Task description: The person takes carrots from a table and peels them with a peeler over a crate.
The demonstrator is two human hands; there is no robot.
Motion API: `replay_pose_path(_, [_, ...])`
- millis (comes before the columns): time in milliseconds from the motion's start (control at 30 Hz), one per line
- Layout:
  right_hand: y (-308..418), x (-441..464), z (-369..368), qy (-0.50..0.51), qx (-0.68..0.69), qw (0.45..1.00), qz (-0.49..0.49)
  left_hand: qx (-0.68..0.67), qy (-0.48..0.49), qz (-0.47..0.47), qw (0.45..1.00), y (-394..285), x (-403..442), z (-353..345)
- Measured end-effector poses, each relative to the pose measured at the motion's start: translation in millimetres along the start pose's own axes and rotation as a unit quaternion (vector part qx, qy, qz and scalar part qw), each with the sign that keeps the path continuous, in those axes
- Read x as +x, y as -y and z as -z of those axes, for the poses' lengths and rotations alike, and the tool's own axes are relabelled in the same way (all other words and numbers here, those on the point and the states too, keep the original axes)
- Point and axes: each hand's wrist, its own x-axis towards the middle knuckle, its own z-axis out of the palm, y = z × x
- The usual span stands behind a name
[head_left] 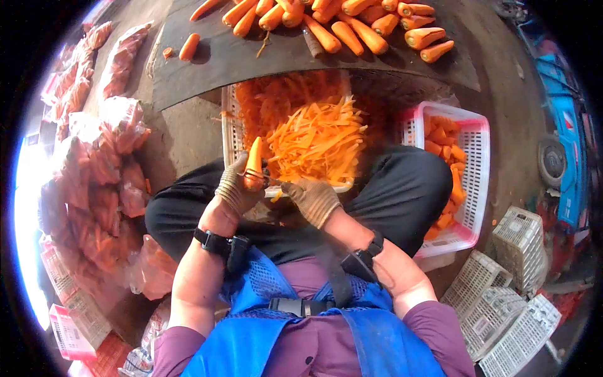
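Note:
My left hand point(237, 186), in a tan glove, is wrapped round an orange carrot point(254, 162) whose narrow end points up and away from me. Close to its right, my gloved right hand point(309, 196) is closed on the handle of a thin peeler point(267, 178), whose head touches the lower part of the carrot. Both hands are over the near edge of a white crate point(231, 129) holding a heap of orange peelings point(320, 139). The fingertips of my right hand are partly hidden.
Many carrots point(358, 34) and a knife point(312, 41) lie on a dark board point(251, 61) ahead. A pink and white crate point(477, 169) with carrot pieces stands right. Bagged carrots point(88, 207) are piled left; white crates point(518, 245) sit lower right.

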Motion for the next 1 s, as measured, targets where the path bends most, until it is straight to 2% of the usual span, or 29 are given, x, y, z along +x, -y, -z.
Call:
replay_pose_path(100, [0.0, 0.1, -0.9, -0.011, -0.006, 1.000, 0.023, 0.004, -0.010, 0.015, 1.000, -5.0, -6.5, -5.1])
replay_pose_path(233, [15.2, 0.2, 13.9, 0.043, 0.066, 0.995, -0.060, -0.001, -0.029, -0.005, 1.000, -4.8, -13.4, -19.5])
replay_pose_path(400, [2.0, 1.2, 1.6, -0.012, 0.053, 0.998, -0.034, 0.008, 0.017, 0.030, 0.999, -11.7, -18.8, -23.1])
replay_pose_path(533, [12.4, 0.3, 12.7, 0.020, 0.013, 0.999, -0.034, 0.022, 0.000, 0.012, 1.000, -4.5, -28.2, -23.4])
replay_pose_path(567, [13.2, 1.2, 12.5, 0.031, 0.001, 0.999, -0.038, 0.061, 0.076, 0.034, 0.995, -8.0, -42.5, -20.8])
replay_pose_path(600, [13.7, 2.0, 12.4, 0.042, -0.011, 0.998, -0.043, 0.080, 0.067, 0.028, 0.994, -3.6, -51.0, -14.1])
replay_pose_path(733, [2.7, 12.1, 13.6, 0.031, -0.011, 0.989, -0.143, 0.160, -0.001, -0.007, 0.987, 15.4, -98.7, -15.1])
replay_pose_path(800, [-11.4, 18.6, 5.2, 0.023, -0.013, 0.979, -0.200, 0.155, -0.003, -0.021, 0.988, 15.5, -118.6, -23.5])
replay_pose_path(867, [-6.4, 19.1, 5.5, 0.014, -0.002, 0.987, -0.163, 0.047, 0.020, 0.031, 0.998, 14.5, -114.6, -7.1])
replay_pose_path(900, [-3.7, 18.5, 4.1, 0.021, 0.010, 0.989, -0.148, 0.052, 0.012, -0.022, 0.998, 16.2, -108.8, -6.0])
replay_pose_path(1000, [6.4, 14.9, 8.5, 0.033, 0.024, 0.994, -0.097, -0.010, -0.014, -0.008, 1.000, 7.2, -83.9, -3.9])
